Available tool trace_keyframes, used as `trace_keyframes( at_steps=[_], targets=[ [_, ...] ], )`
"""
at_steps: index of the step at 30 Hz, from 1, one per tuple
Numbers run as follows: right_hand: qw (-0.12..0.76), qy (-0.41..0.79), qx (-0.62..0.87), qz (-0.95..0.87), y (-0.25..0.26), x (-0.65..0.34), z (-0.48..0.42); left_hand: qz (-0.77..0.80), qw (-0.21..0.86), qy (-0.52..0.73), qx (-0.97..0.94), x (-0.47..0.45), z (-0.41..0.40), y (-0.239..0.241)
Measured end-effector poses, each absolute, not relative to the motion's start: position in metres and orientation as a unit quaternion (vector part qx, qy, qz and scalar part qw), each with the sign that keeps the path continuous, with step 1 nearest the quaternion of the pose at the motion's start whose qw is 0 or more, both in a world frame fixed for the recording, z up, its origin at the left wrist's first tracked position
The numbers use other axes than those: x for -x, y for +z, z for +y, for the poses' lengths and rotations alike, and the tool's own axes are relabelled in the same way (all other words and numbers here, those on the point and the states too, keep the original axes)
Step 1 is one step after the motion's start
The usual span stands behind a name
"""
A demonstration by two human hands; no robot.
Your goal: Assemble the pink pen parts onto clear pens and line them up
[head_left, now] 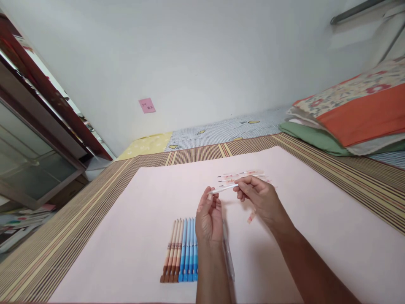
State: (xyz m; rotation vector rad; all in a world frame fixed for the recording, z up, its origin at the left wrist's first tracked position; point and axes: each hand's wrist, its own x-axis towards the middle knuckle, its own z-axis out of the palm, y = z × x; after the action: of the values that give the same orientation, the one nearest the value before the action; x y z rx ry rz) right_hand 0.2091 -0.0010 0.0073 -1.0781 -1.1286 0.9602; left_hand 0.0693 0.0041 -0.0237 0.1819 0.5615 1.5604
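Between my two hands is a thin white stick like a pen refill, slightly tilted. The fingertips of my left hand pinch its left end. My right hand grips the other end between thumb and fingers. Just behind, several slim white refills with dark tips lie on the pink sheet, partly hidden by my right hand. A row of pens with brown ends and blue ends lies left of my left wrist, which covers part of the row. A small pinkish strip rests below my right hand.
The large pale pink sheet lies on a striped mat. A clear, narrow plastic item is beside my left forearm. Folded bedding is stacked at right. A pink note sticks to the white wall.
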Motion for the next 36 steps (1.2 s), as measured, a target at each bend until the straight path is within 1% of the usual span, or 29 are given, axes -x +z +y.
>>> trace_keyframes(
  at_steps=[16,21,26,29,33,36],
  targets=[
    [0.622,0.383,0.495,-0.471,0.003,-0.21,0.001,0.251,0.659,0.698,-0.125,-0.072,0.003,-0.025],
    [0.604,0.381,0.492,-0.499,0.004,-0.207,0.001,0.269,0.677,0.684,-0.041,-0.076,0.005,-0.025],
    [0.553,0.398,0.484,-0.549,0.001,-0.224,0.003,0.298,0.709,0.638,0.039,-0.074,0.007,-0.027],
    [0.502,0.368,0.515,-0.589,-0.011,-0.25,0.007,0.289,0.704,0.647,0.051,-0.067,0.009,-0.026],
    [0.323,0.305,0.603,-0.663,-0.04,-0.276,0.015,0.285,0.7,0.653,0.061,-0.062,0.01,-0.023],
    [0.195,0.223,0.638,-0.711,-0.057,-0.279,0.019,0.284,0.705,0.647,0.057,-0.064,0.009,-0.022]
  ],
)
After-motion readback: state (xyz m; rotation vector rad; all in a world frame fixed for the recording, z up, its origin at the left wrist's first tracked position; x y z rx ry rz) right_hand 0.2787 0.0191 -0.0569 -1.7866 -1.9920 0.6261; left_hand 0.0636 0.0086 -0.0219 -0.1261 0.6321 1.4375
